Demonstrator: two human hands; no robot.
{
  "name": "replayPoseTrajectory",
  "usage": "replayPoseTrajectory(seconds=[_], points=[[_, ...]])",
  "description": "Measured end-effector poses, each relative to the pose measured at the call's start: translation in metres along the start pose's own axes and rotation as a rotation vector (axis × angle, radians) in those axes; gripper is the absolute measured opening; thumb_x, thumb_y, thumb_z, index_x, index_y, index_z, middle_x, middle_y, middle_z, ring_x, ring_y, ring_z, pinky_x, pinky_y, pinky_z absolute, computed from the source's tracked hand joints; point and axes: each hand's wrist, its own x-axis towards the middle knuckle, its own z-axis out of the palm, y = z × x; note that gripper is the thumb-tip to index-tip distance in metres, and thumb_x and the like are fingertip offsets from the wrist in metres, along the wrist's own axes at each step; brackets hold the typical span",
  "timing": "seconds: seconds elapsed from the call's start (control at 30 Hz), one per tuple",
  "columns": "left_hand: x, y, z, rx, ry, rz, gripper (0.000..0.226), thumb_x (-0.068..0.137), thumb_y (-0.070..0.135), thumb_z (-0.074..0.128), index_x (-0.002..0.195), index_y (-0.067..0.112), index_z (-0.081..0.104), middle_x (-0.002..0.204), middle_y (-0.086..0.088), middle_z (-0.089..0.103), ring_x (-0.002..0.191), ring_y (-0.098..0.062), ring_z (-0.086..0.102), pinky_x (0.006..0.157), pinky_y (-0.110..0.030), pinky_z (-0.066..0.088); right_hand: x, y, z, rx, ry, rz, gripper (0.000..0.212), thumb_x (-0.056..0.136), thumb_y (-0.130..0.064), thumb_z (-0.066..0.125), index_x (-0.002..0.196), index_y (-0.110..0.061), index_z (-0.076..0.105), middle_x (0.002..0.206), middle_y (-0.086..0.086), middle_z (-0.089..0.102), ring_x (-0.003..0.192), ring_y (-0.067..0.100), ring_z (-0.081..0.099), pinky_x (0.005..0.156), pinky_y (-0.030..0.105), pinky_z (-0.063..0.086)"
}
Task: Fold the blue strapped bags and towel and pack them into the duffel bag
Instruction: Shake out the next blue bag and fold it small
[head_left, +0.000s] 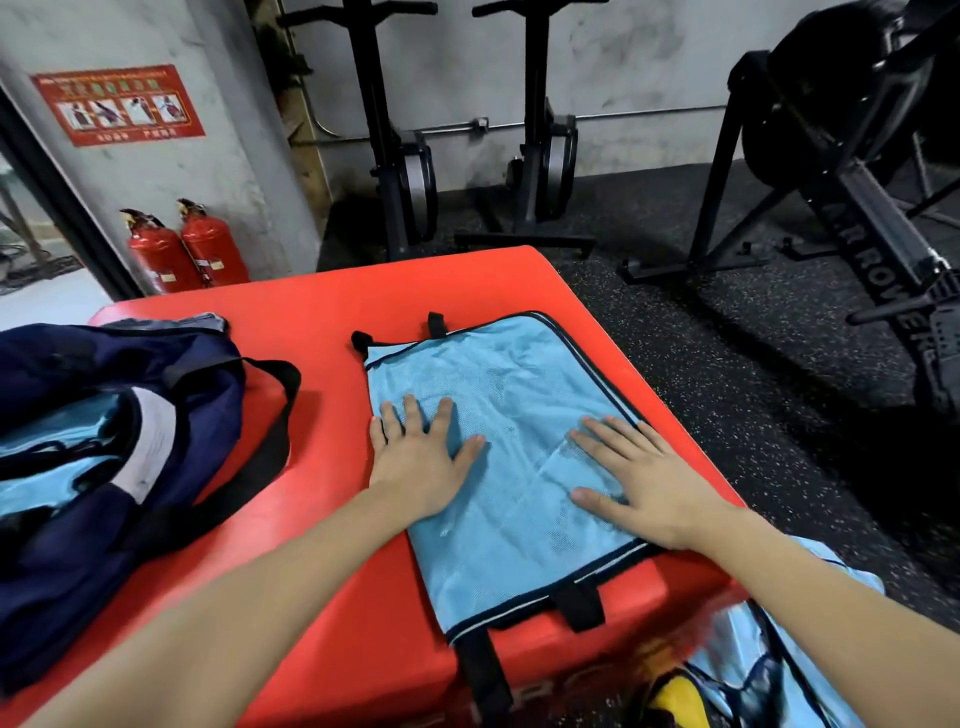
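Observation:
A light blue mesh bag (514, 379) with black trim and black straps lies flat on the red padded box (322, 322). My left hand (423, 457) presses flat on its left part, fingers spread. My right hand (641, 478) lies flat on its right part near the box's edge. The navy duffel bag (104, 467) sits open at the left of the box, with light blue fabric showing inside it. More light blue fabric (769, 670) hangs below the box's near right corner.
Two red fire extinguishers (187, 249) stand by the wall at the back left. Black rowing machines (410, 171) stand behind the box, and a larger machine (857, 208) at the right on the speckled floor.

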Motion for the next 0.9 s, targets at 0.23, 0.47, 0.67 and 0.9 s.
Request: replayPoseTrajectory(seconds=[0.23, 0.47, 0.67, 0.9], points=[[-0.016, -0.016, -0.008, 0.03, -0.003, 0.17, 0.076, 0.097, 0.071, 0.016, 0.16, 0.03, 0.008, 0.167, -0.013, 0.001, 0.153, -0.037, -0.007, 0.124, -0.052, -0.004, -0.018, -0.016, 0.008, 0.044, -0.001, 0.079, 0.092, 0.082, -0.091, 0.006, 0.159, -0.04, 0.005, 0.166, -0.016, -0.005, 0.153, 0.008, -0.012, 0.125, 0.041, -0.006], [-0.106, -0.034, -0.017, -0.308, 0.064, 0.614, 0.061, 0.092, 0.066, 0.052, 0.134, 0.023, 0.062, 0.132, 0.003, 0.06, 0.128, -0.013, 0.048, 0.112, -0.025, 0.036, -0.054, -0.024, -0.01, 0.172, 0.14, -0.018, 0.08, 0.086, -0.083, 0.029, 0.148, -0.035, 0.042, 0.159, -0.011, 0.034, 0.149, 0.01, 0.022, 0.124, 0.033, 0.013], [-0.16, -0.03, -0.021, -0.271, 0.023, 0.63, 0.071, 0.074, 0.078, 0.064, 0.121, 0.025, 0.07, 0.109, 0.01, 0.061, 0.109, -0.006, 0.052, 0.1, -0.021, 0.041, -0.098, -0.03, -0.018, 0.224, 0.093, -0.025, 0.077, 0.081, -0.085, 0.043, 0.134, -0.032, 0.06, 0.145, -0.012, 0.05, 0.135, 0.005, 0.039, 0.116, 0.025, 0.027], [-0.185, -0.016, -0.01, -0.214, 0.021, 0.489, 0.066, 0.078, 0.053, 0.077, 0.13, 0.016, 0.061, 0.118, 0.0, 0.059, 0.12, -0.016, 0.049, 0.104, -0.026, 0.039, -0.12, -0.031, -0.014, 0.187, 0.079, 0.029, 0.081, 0.074, -0.075, 0.063, 0.142, -0.031, 0.053, 0.149, -0.011, 0.044, 0.14, 0.01, 0.033, 0.116, 0.025, 0.023]])
